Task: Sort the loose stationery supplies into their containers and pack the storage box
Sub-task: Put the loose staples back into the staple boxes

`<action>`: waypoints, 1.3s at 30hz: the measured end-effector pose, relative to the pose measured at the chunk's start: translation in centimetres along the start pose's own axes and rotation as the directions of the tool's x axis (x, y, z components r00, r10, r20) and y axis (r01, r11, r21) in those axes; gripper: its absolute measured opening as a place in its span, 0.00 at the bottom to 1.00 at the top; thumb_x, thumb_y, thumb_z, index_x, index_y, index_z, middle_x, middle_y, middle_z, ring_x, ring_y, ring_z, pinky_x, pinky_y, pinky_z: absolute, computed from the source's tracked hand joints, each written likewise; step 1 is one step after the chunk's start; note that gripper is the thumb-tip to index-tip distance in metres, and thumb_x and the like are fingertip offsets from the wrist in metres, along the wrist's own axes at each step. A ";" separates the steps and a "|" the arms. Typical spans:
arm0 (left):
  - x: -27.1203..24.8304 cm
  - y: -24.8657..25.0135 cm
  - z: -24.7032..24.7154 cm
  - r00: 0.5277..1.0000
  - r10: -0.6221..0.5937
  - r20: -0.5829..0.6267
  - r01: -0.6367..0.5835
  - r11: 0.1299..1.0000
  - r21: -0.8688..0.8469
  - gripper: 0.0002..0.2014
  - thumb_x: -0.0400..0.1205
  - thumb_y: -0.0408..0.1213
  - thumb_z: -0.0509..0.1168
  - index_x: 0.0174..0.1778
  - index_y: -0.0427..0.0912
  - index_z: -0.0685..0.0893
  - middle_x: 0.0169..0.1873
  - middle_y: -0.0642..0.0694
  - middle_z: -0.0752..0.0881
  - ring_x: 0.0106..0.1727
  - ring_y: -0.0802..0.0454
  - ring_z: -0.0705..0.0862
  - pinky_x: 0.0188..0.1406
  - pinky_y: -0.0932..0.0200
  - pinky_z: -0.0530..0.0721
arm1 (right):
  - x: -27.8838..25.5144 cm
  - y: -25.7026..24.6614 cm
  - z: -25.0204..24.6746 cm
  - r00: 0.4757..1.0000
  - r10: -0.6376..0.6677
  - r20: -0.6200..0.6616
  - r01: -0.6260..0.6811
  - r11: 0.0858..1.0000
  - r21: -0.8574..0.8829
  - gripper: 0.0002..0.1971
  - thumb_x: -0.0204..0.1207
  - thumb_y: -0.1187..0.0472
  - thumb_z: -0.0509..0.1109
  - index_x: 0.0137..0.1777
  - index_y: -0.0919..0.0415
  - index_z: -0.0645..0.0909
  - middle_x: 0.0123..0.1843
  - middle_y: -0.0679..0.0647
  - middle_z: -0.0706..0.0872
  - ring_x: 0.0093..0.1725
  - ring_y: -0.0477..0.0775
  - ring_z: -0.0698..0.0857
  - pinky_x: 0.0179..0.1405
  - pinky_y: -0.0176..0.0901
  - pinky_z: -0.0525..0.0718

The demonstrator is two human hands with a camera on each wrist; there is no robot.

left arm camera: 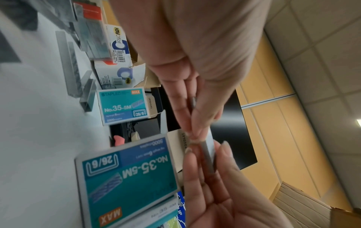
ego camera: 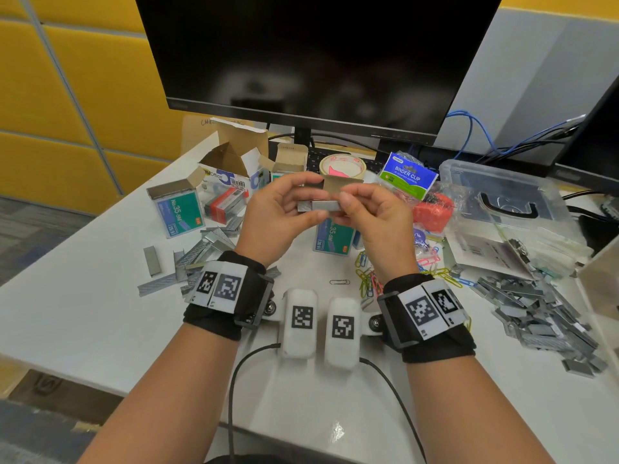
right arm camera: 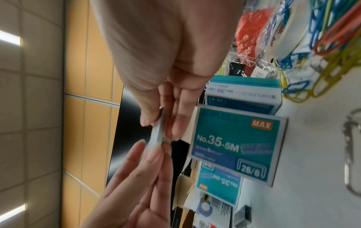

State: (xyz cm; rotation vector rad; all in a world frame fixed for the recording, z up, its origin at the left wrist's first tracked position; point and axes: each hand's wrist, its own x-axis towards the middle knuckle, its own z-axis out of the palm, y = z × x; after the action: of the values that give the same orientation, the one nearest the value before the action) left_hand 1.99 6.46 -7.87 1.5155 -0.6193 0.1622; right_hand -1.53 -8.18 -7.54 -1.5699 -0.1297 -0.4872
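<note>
Your left hand [ego camera: 278, 216] and right hand [ego camera: 375, 219] each pinch an end of one strip of staples [ego camera: 323, 206], held in the air above the middle of the bench [ego camera: 83, 313], just over an open teal staple box [ego camera: 333, 237]. The strip looks light and stiff but probably brittle: glued staples tend to snap if bent, so hold it by its flat sides near the ends and keep it straight. More loose staple strips [ego camera: 201, 256] lie toward the left edge, and a bigger heap of staples [ego camera: 539, 313] toward the right edge. Coloured paper clips [ego camera: 368, 272] sit just under your right wrist, and the clear storage box [ego camera: 502, 195] waits at the far right corner.
</note>
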 end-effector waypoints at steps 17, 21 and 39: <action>0.1 -0.3 0.2 0.993 -0.099 -0.070 0.094 0.993 -0.066 0.08 0.79 0.27 0.67 0.48 0.44 0.84 0.40 0.46 0.89 0.39 0.56 0.90 0.39 0.64 0.87 | 0.2 0.0 -0.6 0.993 -0.054 -0.103 0.049 0.998 -0.043 0.06 0.73 0.68 0.73 0.44 0.56 0.86 0.39 0.50 0.88 0.41 0.48 0.86 0.45 0.43 0.87; 0.1 -0.4 0.1 0.990 -0.101 -0.102 0.094 0.993 -0.068 0.08 0.79 0.27 0.66 0.49 0.43 0.85 0.38 0.50 0.89 0.38 0.56 0.90 0.39 0.64 0.88 | 0.1 -0.2 -0.5 0.995 -0.070 -0.071 0.065 0.996 -0.068 0.07 0.73 0.67 0.73 0.43 0.53 0.85 0.39 0.47 0.88 0.41 0.44 0.85 0.43 0.38 0.86; 0.0 -0.1 0.3 0.990 -0.127 -0.062 0.128 0.992 0.006 0.09 0.83 0.30 0.61 0.55 0.42 0.83 0.41 0.46 0.89 0.40 0.59 0.90 0.33 0.64 0.88 | 0.2 -0.2 -0.9 0.994 -0.090 -0.067 0.073 0.974 -0.216 0.10 0.74 0.66 0.73 0.44 0.48 0.85 0.39 0.41 0.87 0.41 0.38 0.83 0.43 0.39 0.85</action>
State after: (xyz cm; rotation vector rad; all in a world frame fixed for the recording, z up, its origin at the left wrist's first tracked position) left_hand 1.93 6.19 -7.98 1.5491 -0.4718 0.1135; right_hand -1.65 -9.03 -7.31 -1.7581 -0.0853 -0.6422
